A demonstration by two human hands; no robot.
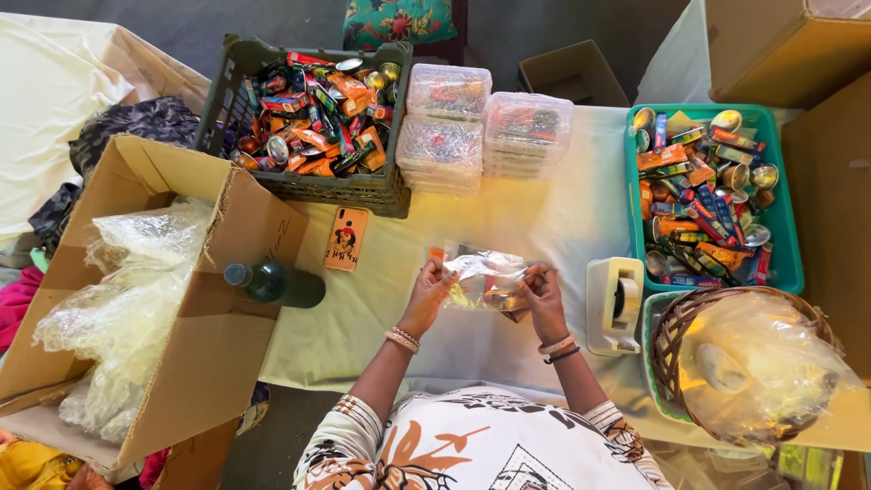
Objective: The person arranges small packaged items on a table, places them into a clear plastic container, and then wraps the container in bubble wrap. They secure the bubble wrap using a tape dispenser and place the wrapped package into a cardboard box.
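My left hand (428,289) and my right hand (542,295) both grip a small clear plastic packet (484,277) with colourful items inside, held just above the white-covered table (562,222). Each hand pinches one end of the packet. Bangles sit on both wrists.
A dark crate (308,186) and a teal tray (787,263) hold several colourful packets and metal tins. Stacked clear boxes (485,127) stand at the back. A phone (346,239), green bottle (277,283), tape dispenser (613,304), wicker basket (676,331) and cardboard box of plastic bags (136,299) surround me.
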